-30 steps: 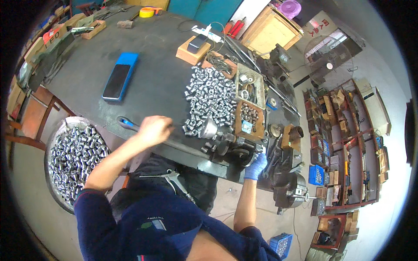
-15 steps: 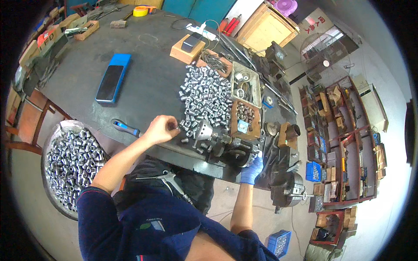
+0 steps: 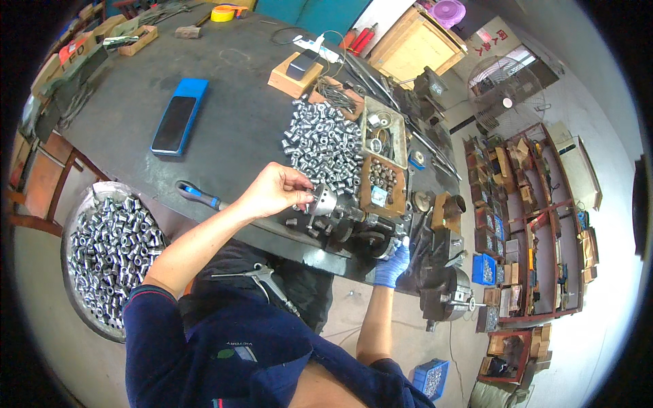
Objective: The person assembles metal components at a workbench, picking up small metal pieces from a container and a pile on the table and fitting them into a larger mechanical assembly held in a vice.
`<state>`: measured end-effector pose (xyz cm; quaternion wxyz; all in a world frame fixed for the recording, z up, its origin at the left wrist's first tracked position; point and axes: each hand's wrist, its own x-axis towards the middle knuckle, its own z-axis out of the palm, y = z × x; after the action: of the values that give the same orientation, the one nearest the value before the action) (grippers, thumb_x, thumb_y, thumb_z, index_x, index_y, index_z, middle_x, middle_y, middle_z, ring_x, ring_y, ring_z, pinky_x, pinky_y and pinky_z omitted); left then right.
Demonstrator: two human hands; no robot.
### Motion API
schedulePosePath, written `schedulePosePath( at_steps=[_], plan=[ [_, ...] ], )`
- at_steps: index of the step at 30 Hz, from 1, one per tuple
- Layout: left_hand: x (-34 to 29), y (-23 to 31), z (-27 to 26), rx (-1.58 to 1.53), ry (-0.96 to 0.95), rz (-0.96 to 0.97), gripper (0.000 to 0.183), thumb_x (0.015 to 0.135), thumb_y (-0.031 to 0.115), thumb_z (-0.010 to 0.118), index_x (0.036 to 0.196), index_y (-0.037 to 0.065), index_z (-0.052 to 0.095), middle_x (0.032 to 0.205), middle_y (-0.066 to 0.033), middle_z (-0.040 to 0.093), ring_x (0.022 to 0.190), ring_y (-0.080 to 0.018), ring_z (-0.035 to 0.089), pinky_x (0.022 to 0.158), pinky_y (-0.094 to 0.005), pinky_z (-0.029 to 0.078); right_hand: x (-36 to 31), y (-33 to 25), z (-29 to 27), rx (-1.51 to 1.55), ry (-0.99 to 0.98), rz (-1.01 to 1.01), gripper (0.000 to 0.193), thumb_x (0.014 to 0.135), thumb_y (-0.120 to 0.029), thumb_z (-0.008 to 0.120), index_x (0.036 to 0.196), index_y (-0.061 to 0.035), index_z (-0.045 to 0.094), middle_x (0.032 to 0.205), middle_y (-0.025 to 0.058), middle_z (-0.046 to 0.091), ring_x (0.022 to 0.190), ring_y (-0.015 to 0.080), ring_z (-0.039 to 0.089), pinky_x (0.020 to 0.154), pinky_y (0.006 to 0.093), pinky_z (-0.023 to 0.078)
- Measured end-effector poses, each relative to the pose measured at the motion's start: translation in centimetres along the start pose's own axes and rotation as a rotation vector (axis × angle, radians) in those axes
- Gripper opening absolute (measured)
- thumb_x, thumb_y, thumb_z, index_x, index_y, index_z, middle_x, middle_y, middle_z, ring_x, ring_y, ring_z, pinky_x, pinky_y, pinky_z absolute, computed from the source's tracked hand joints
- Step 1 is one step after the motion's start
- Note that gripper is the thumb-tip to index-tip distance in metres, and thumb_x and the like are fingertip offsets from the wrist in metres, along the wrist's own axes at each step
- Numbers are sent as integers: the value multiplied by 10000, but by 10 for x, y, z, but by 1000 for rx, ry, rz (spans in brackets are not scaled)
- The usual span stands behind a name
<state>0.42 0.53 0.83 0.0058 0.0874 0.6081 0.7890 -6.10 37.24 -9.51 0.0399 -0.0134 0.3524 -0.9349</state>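
1. Closest to my camera, a grey metal air gun lies on dark cloth over the lap, its thin nozzle toward the left.
2. Low on the left I see a round metal tray, heaped with short, shiny steel fittings whose bores read as dark holes.
3. The right hand, in a blue glove, curls at the right end of the bench fixture; I cannot tell whether it grasps that end or just touches it.
4. The fixture stands along the near edge of the dark table. Its body is blackish, with round, wheel-like parts; its left end carries a silvery round head, dotted with small dark holes.
5. The left hand, bare, has thumb and fingertips drawn together at the left side of that head. From here I cannot tell whether a part is pinched between them.
6. Just beyond the head spreads a bright pile of fittings, tumbled at all angles.
7. Right of the pile sit a wooden box of small brownish parts and, farther back, a grey tray with rings.
8. Well off, a wire-caged fan stands by the wall.
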Motion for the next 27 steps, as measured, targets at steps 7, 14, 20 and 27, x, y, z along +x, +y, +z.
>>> schedulePosePath(
  at_steps=[7,14,20,27],
  plan=[
    [1,-3,2,210,-6,186,165,730,-37,646,890,-57,608,766,-83,631,699,-123,600,629,-237,494,-34,-23,19,-118,197,-16,341,890,-353,471,723,-67,549,492,2,491,369,81,416,315,204,309],
    [-5,0,-4,44,18,30,123,766,-24,621,880,-68,603,773,-94,623,665,-124,600,625,-237,497,-17,-68,90,-207,-21,-142,410,900,-385,442,682,-60,567,445,-11,389,341,70,323,293,189,254],
    [-4,-5,0,-47,3,30,167,762,-45,618,923,-76,590,758,-103,617,663,-135,601,619,-250,504,58,-58,91,-16,33,-59,328,895,-337,472,728,-69,557,571,5,507,419,74,444,304,205,297],
    [1,-6,10,56,11,102,188,723,-88,620,910,-76,607,775,-100,627,695,-126,594,649,-251,490,81,3,-10,-449,343,-124,169,849,-248,565,752,-111,543,613,-17,549,414,49,434,335,184,303]
  ],
)
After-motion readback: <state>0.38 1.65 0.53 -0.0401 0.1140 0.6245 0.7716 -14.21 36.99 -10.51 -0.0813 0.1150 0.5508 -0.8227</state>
